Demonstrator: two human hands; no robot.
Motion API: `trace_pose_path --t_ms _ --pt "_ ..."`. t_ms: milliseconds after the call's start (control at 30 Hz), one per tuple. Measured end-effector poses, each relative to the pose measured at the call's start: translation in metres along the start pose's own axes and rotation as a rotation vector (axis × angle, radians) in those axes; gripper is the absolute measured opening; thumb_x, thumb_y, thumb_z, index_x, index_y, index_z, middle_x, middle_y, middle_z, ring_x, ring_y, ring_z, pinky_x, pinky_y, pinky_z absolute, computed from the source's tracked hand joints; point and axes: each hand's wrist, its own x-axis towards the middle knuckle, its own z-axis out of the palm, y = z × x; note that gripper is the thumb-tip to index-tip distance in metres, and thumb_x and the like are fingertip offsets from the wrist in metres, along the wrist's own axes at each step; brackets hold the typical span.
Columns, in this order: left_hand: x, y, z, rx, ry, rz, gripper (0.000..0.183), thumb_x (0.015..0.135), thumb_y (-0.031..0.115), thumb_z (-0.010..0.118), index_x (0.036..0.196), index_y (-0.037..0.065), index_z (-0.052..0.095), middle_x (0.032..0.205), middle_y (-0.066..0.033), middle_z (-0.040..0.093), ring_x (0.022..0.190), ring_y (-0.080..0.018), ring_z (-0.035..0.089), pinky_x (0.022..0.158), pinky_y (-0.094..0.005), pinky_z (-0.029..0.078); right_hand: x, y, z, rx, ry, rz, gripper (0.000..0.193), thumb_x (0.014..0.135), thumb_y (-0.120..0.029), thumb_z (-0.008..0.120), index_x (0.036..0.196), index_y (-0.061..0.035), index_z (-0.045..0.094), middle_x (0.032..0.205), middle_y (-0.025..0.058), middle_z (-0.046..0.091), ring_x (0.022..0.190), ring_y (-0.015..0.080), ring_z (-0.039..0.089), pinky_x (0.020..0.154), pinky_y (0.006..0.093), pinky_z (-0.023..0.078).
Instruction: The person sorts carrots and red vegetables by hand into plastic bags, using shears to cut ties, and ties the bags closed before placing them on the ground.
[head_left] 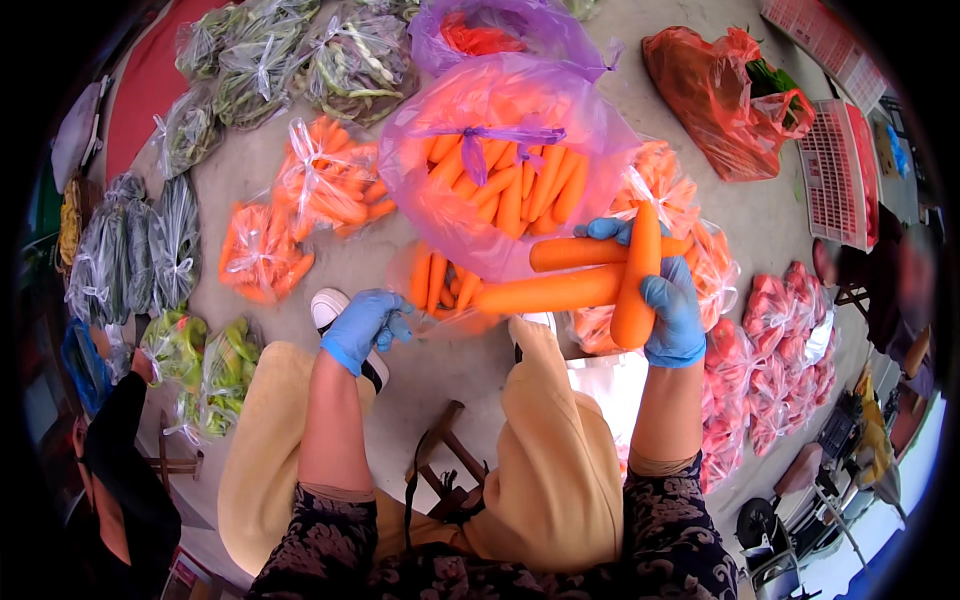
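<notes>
Blue gloves cover both hands. My right hand [672,305] is closed round three large carrots [548,290]; one stands upright across the other two, which point left. They hang over the near edge of a big purple plastic bag [400,165] full of carrots, tied with a purple strip on its front. My left hand [368,328] has its fingers curled together at the rim of a small clear plastic bag [438,285], which holds several carrots. That bag lies between my feet and the purple one, partly hidden by the carrots in my right hand.
Tied bags of carrots [325,180] lie at left, with more behind my right hand. Around them are bags of green vegetables [355,70], green peppers [230,375] and red produce [770,350]. A red bag [715,110] and pink crates [838,175] stand right. Other people sit nearby.
</notes>
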Motion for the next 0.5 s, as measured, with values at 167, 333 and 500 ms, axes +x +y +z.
trace_pose_path --t_ms 167,333,500 --pt "-0.001 -0.002 -0.017 -0.521 -0.029 0.025 0.013 0.078 0.017 0.049 0.072 0.006 0.052 0.045 0.0019 0.037 0.031 -0.0065 0.028 0.031 -0.0211 0.02 0.006 0.034 0.022 -0.046 -0.292 0.214 0.055 0.066 -0.024 0.068 0.111 -0.0018 0.045 0.11 0.0114 0.05 0.105 0.0236 0.048 0.091 0.0357 0.038" --pt "-0.001 0.002 -0.004 -0.475 -0.021 0.009 0.012 0.078 0.016 0.048 0.073 0.006 0.053 0.045 0.0034 0.033 0.031 -0.0061 0.025 0.031 -0.0213 0.018 0.042 0.148 0.015 -0.851 -0.164 -0.02 0.049 0.065 -0.016 0.065 0.107 -0.0006 0.044 0.103 0.0145 0.048 0.102 0.0254 0.046 0.086 0.0337 0.039" --pt "-0.002 0.005 0.002 -0.574 -0.092 0.034 0.012 0.079 0.015 0.048 0.075 0.005 0.053 0.046 0.0033 0.034 0.031 -0.0062 0.024 0.03 -0.021 0.018 0.035 0.201 0.019 -1.435 -0.52 -0.295 0.055 0.07 -0.02 0.066 0.116 -0.0005 0.041 0.118 0.0192 0.043 0.108 0.035 0.042 0.087 0.0397 0.039"
